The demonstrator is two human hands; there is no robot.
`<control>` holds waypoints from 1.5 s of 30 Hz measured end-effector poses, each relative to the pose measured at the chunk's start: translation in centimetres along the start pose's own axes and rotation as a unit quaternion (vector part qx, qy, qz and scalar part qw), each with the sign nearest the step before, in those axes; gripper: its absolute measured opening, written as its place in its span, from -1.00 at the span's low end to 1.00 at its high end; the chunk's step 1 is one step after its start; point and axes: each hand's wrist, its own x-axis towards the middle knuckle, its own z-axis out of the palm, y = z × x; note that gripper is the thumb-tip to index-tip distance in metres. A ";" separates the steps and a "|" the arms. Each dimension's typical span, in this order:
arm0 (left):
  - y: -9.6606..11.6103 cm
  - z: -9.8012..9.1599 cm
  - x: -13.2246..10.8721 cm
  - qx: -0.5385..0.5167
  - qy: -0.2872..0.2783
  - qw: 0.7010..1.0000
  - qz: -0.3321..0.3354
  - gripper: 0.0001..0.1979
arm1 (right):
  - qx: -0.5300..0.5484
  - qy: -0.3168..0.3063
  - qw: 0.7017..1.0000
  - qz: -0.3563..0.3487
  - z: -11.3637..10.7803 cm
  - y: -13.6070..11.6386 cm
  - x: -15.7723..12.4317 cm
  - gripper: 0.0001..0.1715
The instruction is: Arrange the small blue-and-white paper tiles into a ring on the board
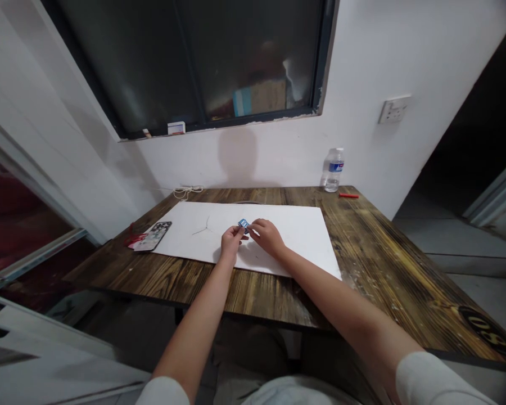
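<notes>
Between my two hands is a small blue-and-white piece point(243, 224), too small in view to tell its kind. My left hand point(231, 241) pinches it from the lower left, thumb on the near side. My right hand point(266, 235) has its thumb and fingertips closed at the piece's right edge. Both hands are just above a white board point(290, 225) lying on the wooden table. Thin dark strands point(206, 228) lie on the board to the left of my hands.
A patterned phone or phone case point(157, 236) and red strings point(135, 241) are at the board's left end. A white cord point(187, 191) lies at the back of the table point(388, 270). A water bottle point(334, 170) stands at back right beside a red stick-like thing point(348, 196).
</notes>
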 end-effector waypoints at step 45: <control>-0.4 -0.4 0.6 -0.020 0.102 0.995 -0.002 -0.60 | -0.127 -0.294 0.945 -0.065 -0.8 0.8 0.2 -0.80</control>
